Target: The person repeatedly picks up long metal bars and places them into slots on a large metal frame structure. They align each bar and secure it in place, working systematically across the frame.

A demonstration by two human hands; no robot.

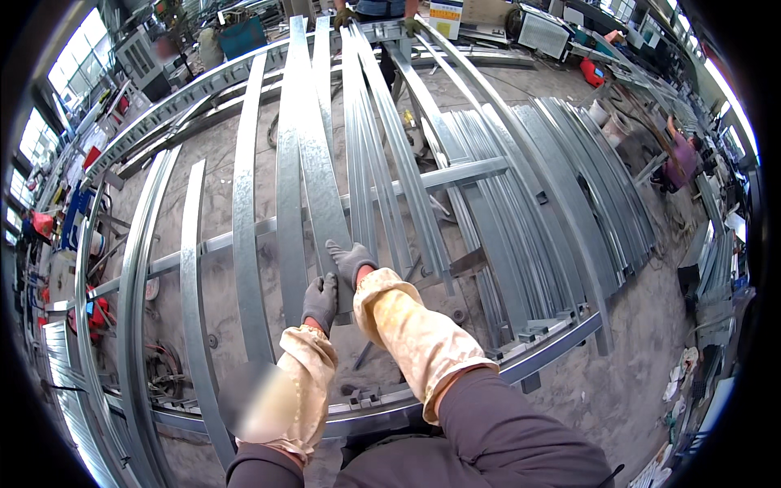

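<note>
Both my hands wear grey work gloves, with pale protective sleeves over the forearms. A long galvanized steel strip (320,154) runs away from me across the frame in the middle. My left hand (320,301) grips its left edge near the close end. On its right edge, slightly farther along, my right hand (351,262) has its fingers over the top face and the thumb side hidden. Another wide steel strip (288,179) lies just left of it. To the right rests a bundle of narrow steel profiles (362,154).
A co-worker's gloved hands (412,26) are at the far rail. A crossbar (325,210) passes beneath the strips, and a near rail (553,351) lies before me. Stacked steel profiles (529,220) fill the right side. Another person (682,159) is at far right.
</note>
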